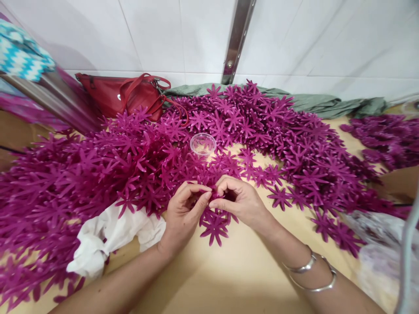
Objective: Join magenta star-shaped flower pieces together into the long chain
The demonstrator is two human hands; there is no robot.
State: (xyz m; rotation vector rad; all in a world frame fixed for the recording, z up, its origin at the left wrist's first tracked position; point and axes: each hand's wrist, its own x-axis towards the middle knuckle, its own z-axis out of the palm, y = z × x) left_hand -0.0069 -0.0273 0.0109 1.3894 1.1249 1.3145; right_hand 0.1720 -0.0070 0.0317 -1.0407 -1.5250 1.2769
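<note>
My left hand point(186, 211) and my right hand point(240, 199) meet over the table, thumb and forefinger closed on each. Between their fingertips is a small magenta flower-shaped piece point(216, 195), mostly hidden by the fingers. Just below lies another flower-shaped piece point(214, 229) with several narrow petals, flat on the tabletop. Past the fingertips, a shallow clear plastic dish point(203, 152) rests among the flowers. Heaps of the same magenta pieces point(144, 152) spread left of my hands, behind them and to the right.
A crumpled white cloth point(109, 233) lies beside my left forearm. A red handbag point(111, 93) leans at the back near green fabric point(314, 102) along the tiled wall. On the right are clear plastic bags point(379, 261), a grey upright tube point(407, 261) and another magenta pile point(393, 139).
</note>
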